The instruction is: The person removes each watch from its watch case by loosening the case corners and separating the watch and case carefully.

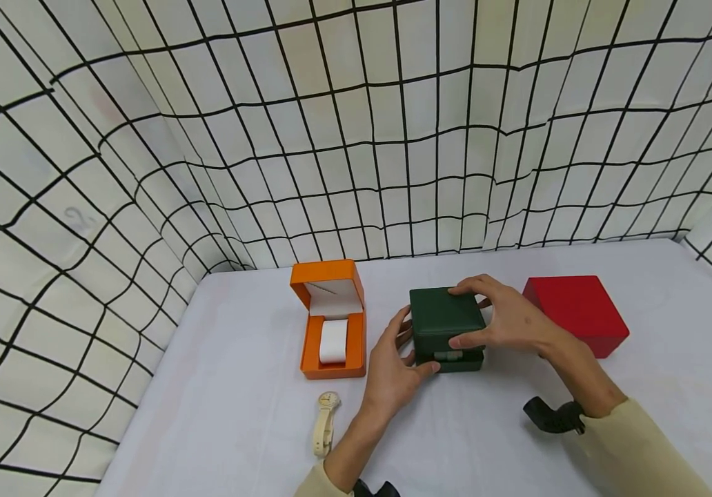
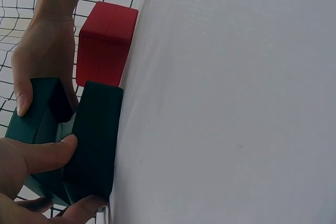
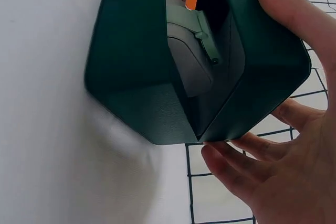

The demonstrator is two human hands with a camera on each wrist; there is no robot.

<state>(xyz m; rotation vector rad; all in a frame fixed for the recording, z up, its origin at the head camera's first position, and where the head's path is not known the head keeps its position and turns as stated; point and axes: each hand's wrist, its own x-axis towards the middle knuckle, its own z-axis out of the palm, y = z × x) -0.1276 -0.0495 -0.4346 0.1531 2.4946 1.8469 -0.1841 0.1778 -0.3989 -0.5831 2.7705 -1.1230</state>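
Note:
A dark green watch box [image 1: 447, 314] stands on the white table with its hinged lid partly raised. Inside, a pale green watch strap [image 3: 185, 19] wraps a grey cushion [image 3: 189, 64]. My right hand [image 1: 505, 314] grips the lid, thumb on its front edge and fingers over the back. My left hand [image 1: 393, 376] holds the base at its left side, thumb at the front. To the left, an orange watch box [image 1: 333, 373] stands open with a white cushion [image 1: 334, 342] in it. A cream wristwatch [image 1: 323, 424] lies nearer, beside my left forearm.
A closed red box [image 1: 579, 310] sits right of the green one, behind my right forearm. White walls with a black grid net [image 1: 343, 145] enclose the table's back and sides. Black wrist mounts [image 1: 555, 416] stick out below my wrists.

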